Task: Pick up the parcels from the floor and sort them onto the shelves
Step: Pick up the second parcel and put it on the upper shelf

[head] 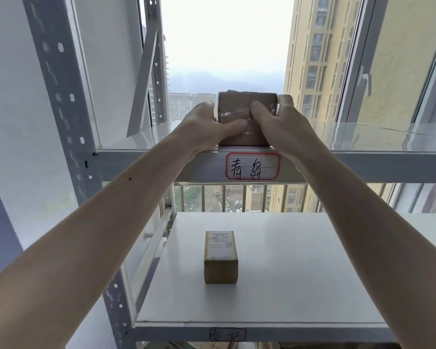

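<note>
A small brown cardboard parcel (239, 107) wrapped in clear tape rests on the front edge of the upper shelf (141, 163), just above a red-bordered handwritten label (252, 166). My left hand (207, 127) grips its left side with the thumb across the front. My right hand (280, 122) grips its right side, thumb on the front face. A second small brown parcel (221, 258) with a white shipping label on top stands alone on the white lower shelf (300, 268).
The grey perforated metal upright (61, 102) of the rack runs down the left. Another handwritten label (227, 334) sits on the lower shelf's front rail. Behind the rack is a window (227, 46) with railing bars and tall buildings outside.
</note>
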`<state>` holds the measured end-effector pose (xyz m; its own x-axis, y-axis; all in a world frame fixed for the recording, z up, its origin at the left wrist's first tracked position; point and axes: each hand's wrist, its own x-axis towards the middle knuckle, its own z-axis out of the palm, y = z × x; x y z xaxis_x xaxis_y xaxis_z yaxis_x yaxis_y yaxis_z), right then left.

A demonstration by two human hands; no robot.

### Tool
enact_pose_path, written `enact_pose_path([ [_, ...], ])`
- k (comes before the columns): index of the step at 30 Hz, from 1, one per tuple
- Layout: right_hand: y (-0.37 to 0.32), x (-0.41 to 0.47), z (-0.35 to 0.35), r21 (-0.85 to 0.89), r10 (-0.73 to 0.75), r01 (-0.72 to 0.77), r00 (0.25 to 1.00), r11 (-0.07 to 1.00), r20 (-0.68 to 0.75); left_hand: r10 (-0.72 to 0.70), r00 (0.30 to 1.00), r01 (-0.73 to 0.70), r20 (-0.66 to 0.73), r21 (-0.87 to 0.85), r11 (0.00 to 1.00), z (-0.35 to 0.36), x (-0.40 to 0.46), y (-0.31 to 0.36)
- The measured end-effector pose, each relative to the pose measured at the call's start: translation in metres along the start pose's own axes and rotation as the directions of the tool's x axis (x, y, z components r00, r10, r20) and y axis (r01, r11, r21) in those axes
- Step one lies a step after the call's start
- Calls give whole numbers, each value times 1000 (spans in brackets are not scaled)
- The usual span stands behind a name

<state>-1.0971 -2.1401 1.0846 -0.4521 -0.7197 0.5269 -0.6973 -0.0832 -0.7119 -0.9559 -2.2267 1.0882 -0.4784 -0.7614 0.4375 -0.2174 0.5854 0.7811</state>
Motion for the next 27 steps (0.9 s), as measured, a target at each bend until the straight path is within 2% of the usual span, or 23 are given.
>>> enact_pose_path([
  [6, 6, -2, -21, -65, -154, 156, 987, 986, 39, 56, 998, -56, 7, 96, 994, -11, -2, 0],
  [12, 10, 1, -26, -59, -242, 246, 968, 968, 65, 23, 998, -29, 57, 103, 994, -12, 5, -3],
  [21, 13, 15, -18, -87, -289, 294, 955, 952, 58, 4, 999, -12, 41, 188, 982, -10, 19, 0],
  [27, 13, 29, -12, -114, -248, 254, 966, 960, 68, -41, 998, 31, 37, 246, 969, -8, 32, 1],
])
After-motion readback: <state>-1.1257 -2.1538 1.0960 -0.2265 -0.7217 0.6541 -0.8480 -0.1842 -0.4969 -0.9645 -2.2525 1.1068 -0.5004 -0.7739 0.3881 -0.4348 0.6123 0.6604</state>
